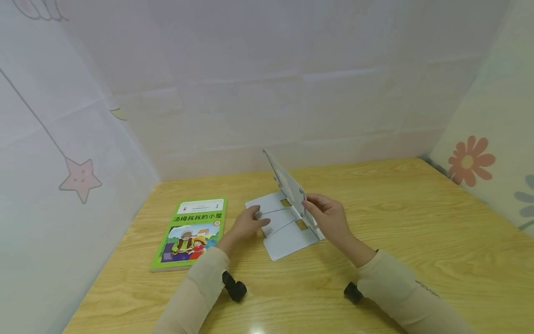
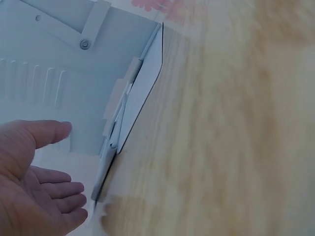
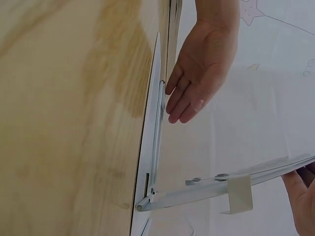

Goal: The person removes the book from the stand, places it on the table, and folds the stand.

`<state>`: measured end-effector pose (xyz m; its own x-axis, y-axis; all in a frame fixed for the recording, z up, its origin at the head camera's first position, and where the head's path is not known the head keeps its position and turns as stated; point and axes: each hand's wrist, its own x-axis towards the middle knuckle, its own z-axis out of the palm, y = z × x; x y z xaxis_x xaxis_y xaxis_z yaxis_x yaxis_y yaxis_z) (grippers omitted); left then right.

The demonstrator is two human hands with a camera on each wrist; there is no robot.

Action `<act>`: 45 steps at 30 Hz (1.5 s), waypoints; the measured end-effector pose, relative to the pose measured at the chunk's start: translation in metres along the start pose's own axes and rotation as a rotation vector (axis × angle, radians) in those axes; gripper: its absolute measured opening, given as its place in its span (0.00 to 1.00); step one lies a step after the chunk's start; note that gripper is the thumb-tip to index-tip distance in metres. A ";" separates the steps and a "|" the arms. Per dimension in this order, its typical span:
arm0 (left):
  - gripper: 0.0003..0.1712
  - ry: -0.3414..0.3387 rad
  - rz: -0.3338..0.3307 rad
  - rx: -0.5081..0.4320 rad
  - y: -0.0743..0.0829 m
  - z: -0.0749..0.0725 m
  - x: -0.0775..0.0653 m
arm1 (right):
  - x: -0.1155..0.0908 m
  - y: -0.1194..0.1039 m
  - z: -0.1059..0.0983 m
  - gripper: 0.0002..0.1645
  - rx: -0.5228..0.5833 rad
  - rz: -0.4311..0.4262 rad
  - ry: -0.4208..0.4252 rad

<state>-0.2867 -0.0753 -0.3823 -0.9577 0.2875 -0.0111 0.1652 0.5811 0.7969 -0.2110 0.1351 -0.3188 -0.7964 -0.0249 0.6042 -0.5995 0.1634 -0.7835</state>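
Observation:
A white folding metal book stand [image 1: 288, 243] lies on the wooden table, its flat base down and its back panel [image 1: 288, 183] tilted up from a hinge. My right hand [image 1: 331, 220] pinches the near edge of that raised panel between thumb and fingers. At the base's left side is my left hand [image 1: 244, 226], thumb and fingers spread apart over it. The left wrist view shows the left hand [image 2: 37, 182] with fingers extended and nothing in its grasp, in front of the ribbed panel [image 2: 74, 108]. In the right wrist view, the right hand [image 3: 302, 199] grips the panel's end.
To the left of the stand, a green picture book [image 1: 189, 236] with Chinese lettering lies flat on the table [image 1: 400, 232]. Pale printed cloth [image 1: 267, 93] hangs behind the table and along both sides. A black wrist camera [image 1: 235, 291] projects from the left sleeve, another [image 1: 352, 293] from the right.

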 end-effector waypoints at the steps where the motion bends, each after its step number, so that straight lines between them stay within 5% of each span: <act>1: 0.36 0.005 0.007 -0.021 0.002 -0.002 -0.001 | 0.000 0.002 0.001 0.09 -0.006 -0.001 -0.005; 10: 0.28 0.068 0.103 -0.400 0.037 -0.021 -0.011 | -0.004 0.015 0.008 0.11 -0.075 0.050 -0.065; 17: 0.26 0.135 0.192 -0.585 0.053 -0.033 -0.014 | -0.007 0.013 0.018 0.12 -0.083 0.014 -0.102; 22: 0.23 0.194 0.194 -0.644 0.056 -0.037 -0.016 | -0.010 0.014 0.023 0.14 -0.090 -0.015 -0.157; 29: 0.19 0.232 0.106 -0.679 0.054 -0.038 -0.019 | -0.012 0.013 0.026 0.14 -0.103 -0.041 -0.235; 37: 0.15 0.266 0.048 -0.679 0.049 -0.037 -0.024 | -0.014 0.012 0.030 0.15 -0.102 0.011 -0.291; 45: 0.14 0.303 -0.052 -0.690 0.037 -0.039 -0.034 | -0.016 0.008 0.039 0.17 -0.229 0.029 -0.388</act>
<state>-0.2572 -0.0930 -0.3285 -0.9996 -0.0073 0.0283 0.0286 -0.0487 0.9984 -0.2064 0.0988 -0.3400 -0.8094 -0.3779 0.4495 -0.5787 0.3827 -0.7202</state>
